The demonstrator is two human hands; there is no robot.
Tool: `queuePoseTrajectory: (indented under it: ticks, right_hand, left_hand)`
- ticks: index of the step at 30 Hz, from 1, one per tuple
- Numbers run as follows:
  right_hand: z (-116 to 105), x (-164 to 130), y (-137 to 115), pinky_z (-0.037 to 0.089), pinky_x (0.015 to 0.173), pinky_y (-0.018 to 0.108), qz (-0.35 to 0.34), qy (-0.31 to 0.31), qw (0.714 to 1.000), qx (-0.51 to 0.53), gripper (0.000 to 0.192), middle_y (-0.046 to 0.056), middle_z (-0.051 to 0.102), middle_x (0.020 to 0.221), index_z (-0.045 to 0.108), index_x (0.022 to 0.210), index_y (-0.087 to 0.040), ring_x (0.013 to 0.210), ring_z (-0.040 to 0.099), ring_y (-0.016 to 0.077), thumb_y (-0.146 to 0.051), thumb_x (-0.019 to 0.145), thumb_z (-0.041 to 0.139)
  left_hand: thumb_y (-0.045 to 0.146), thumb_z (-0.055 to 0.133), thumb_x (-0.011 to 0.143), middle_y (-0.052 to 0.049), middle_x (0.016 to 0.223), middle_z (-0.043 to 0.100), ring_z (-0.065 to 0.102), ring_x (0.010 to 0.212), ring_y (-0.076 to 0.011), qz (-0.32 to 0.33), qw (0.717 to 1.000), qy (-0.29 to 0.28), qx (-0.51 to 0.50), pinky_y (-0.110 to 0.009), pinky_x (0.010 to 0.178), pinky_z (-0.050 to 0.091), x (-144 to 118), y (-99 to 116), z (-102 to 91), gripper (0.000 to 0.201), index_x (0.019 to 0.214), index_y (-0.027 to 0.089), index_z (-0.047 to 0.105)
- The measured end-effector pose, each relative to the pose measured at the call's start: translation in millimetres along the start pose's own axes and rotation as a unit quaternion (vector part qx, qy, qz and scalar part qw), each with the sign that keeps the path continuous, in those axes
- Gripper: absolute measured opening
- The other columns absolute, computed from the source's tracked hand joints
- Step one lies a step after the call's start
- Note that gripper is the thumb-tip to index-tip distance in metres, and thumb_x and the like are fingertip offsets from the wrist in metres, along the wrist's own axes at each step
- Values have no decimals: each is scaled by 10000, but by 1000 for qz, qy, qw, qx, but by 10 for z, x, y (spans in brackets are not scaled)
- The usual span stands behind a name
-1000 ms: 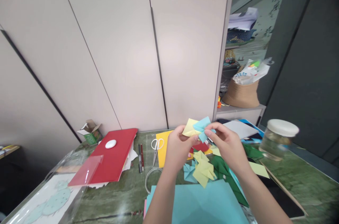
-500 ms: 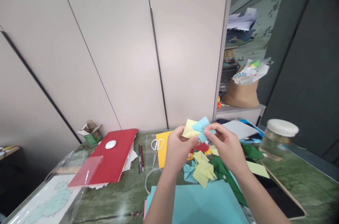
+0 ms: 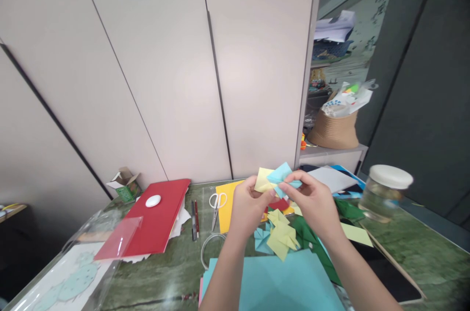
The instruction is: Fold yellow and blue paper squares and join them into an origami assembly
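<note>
Fingers [image 3: 293, 187] of both hands pinched on folded yellow-and-blue paper piece [image 3: 275, 177] between them

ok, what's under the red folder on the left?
White paper sheets stick out from under the red folder at its right edge; a white oval object sits on top. How far they extend underneath is hidden.

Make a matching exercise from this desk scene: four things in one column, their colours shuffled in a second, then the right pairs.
Things:
1. scissors
2. folder
3. jar lid
4. large sheet nearest the camera

Colours:
A. red
B. light blue
C. white handles
D. cream

Pairs: 1-C, 2-A, 3-D, 4-B
</note>
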State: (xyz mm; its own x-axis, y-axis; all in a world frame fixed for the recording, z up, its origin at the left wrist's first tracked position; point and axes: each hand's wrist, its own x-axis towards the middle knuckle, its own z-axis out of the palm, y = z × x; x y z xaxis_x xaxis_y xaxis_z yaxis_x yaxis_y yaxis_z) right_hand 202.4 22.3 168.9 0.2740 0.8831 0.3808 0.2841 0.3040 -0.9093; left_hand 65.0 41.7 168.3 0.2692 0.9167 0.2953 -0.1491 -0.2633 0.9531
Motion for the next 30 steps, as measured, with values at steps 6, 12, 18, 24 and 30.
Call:
queuePoseTrajectory:
  ticks: [6, 12, 18, 24, 30]
  right_hand:
    - [6, -3, 11, 271, 407, 200, 11, 8, 1000, 5, 202, -58, 453, 487, 532, 699, -201, 438, 358, 85, -369, 687, 644]
    - [24, -4, 17, 266, 392, 198, 11, 11, 1000, 27, 219, -62, 453, 483, 527, 714, -201, 418, 350, 79, -373, 677, 657]
    - [41, -17, 12, 265, 388, 196, -15, 16, 1000, 18, 220, -70, 416, 492, 524, 712, -195, 416, 330, 71, -364, 684, 661]
    - [76, -2, 101, 425, 546, 255, -129, 54, 989, -38, 151, 11, 545, 770, 553, 801, -201, 628, 508, 132, -326, 746, 615]
    - [94, -64, 125, 448, 812, 384, -325, 207, 912, -139, 209, 85, 479, 1054, 592, 902, -216, 976, 521, 226, -261, 712, 666]
  left_hand:
    - [217, 599, 728, -74, 804, 681, 655, 705, -194, -11, 1000, 5, 11, -265, 620, 512, -19, 23, 12, 191, 893, 122, 608]
    - [213, 599, 726, -60, 793, 665, 645, 670, -168, -10, 1000, 6, 2, -217, 559, 482, -27, 42, 19, 172, 872, 123, 602]
    - [324, 555, 774, -48, 844, 657, 632, 617, -139, -15, 1000, 10, 1, -170, 433, 408, -27, 14, 11, 210, 879, 147, 594]
    - [397, 624, 708, -31, 688, 645, 600, 574, -136, -20, 998, 63, 10, -195, 472, 447, -23, 45, 39, 285, 806, 129, 627]
    - [417, 612, 719, 27, 555, 573, 516, 473, -100, 12, 988, 154, -3, -206, 492, 444, -49, 45, 57, 288, 826, 150, 632]
